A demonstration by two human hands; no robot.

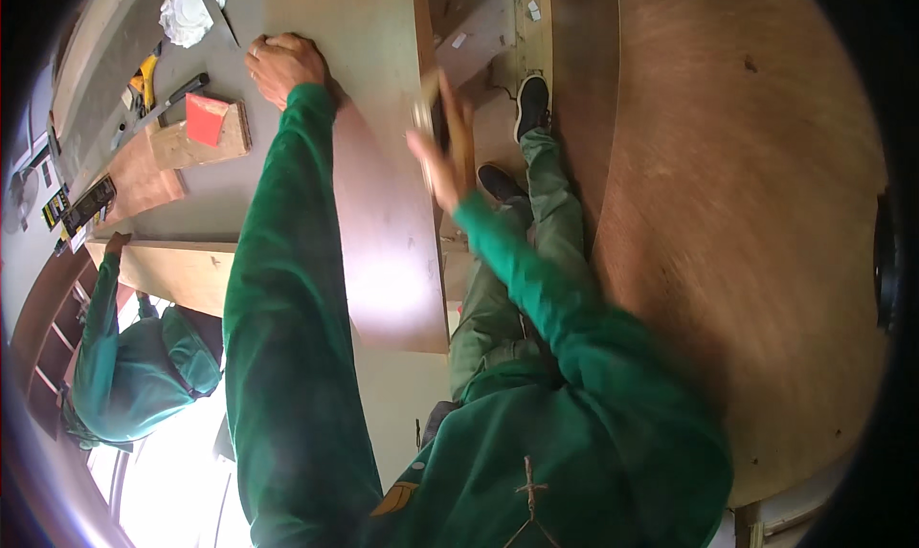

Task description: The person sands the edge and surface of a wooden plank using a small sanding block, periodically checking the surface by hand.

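My left hand (285, 67) bears down on a smooth wooden panel (369, 79), its fingers curled at the panel's left side. My right hand (442, 170) is smeared by motion at the panel's right edge. It grips a small block (426, 122) with pale and dark parts, pressed along that edge; blur hides its exact kind. Left of the panel, on the grey worktop (215, 199), a red sheet (205, 119) lies on a short wooden block (172, 146). A dark-handled tool (187, 89) and a yellow-and-black hand tool (146, 77) lie beyond it.
A large curved wooden sheet (737, 213) stands along my right side. At the lower left, a co-worker in green (144, 376) has a hand on a long board (172, 270). Crumpled white material (185, 14) lies at the far left. Scraps (459, 41) litter the floor near my shoes.
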